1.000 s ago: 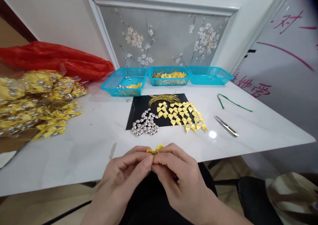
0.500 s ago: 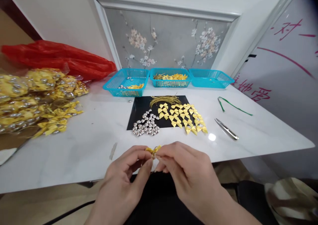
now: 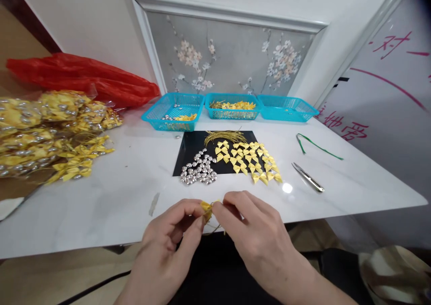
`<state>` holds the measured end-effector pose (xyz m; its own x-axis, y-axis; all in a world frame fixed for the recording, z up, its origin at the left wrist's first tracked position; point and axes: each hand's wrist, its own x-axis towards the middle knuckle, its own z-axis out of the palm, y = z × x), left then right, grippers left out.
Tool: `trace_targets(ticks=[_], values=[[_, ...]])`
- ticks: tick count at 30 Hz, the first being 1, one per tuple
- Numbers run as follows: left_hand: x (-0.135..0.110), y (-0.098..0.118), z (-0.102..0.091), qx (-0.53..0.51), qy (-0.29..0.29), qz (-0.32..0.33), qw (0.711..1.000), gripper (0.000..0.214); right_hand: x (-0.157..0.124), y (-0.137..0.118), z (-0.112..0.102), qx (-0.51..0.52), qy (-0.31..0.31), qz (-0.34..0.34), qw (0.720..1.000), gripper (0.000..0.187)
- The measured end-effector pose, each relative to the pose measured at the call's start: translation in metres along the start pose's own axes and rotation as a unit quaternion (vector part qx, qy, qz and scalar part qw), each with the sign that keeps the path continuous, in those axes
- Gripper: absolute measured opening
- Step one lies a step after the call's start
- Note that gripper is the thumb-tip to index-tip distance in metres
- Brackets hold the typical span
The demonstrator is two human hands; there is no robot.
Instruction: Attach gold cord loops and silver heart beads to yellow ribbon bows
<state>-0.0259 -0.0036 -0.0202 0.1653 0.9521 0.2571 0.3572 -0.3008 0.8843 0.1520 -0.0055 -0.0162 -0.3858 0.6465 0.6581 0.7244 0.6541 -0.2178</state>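
Near the table's front edge, my left hand (image 3: pixel 173 242) pinches a yellow ribbon bow (image 3: pixel 206 207) between thumb and forefinger. My right hand (image 3: pixel 254 235) has its fingertips closed against the same bow from the other side. A thin gold cord hangs below the fingers; its exact path is partly hidden. Beyond the hands, silver beads (image 3: pixel 199 172) are heaped on the front of a black mat (image 3: pixel 185 145). To their right, yellow bows (image 3: pixel 251 156) lie in rows, some past the mat's edge. A bundle of gold cords (image 3: pixel 225 136) rests at the mat's back.
Three blue baskets (image 3: pixel 146 116) stand along the wall; the left and middle ones hold bows and other pieces. Small thread snips (image 3: pixel 308 178) and a green ribbon (image 3: pixel 318 145) lie at right. Bagged bow-and-bead strings (image 3: pixel 30 148) and a red bag (image 3: pixel 84 78) fill the left side.
My right hand's fingers have shifted on the bow, with the forefinger now reaching down over it. The bow has turned slightly, and the cord below it shows more.
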Motion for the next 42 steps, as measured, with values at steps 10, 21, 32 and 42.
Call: trace_targets(ticks=[10,21,32,42], values=[[0.002,-0.004,-0.001,-0.049,-0.02,-0.069,0.996,0.013,-0.003,0.006,0.0,0.061,-0.03,0.003,0.998,0.029],[-0.002,-0.008,0.002,0.032,-0.013,0.041,0.999,0.014,-0.007,-0.001,0.002,0.0,-0.013,-0.002,1.0,0.026],[-0.001,-0.002,-0.003,0.005,-0.041,-0.045,0.998,0.017,-0.002,0.007,-0.009,0.024,-0.081,-0.012,0.996,0.014],[0.003,0.005,-0.004,-0.012,-0.089,-0.033,0.995,0.015,-0.003,0.007,-0.005,0.074,-0.049,-0.01,0.996,0.024]])
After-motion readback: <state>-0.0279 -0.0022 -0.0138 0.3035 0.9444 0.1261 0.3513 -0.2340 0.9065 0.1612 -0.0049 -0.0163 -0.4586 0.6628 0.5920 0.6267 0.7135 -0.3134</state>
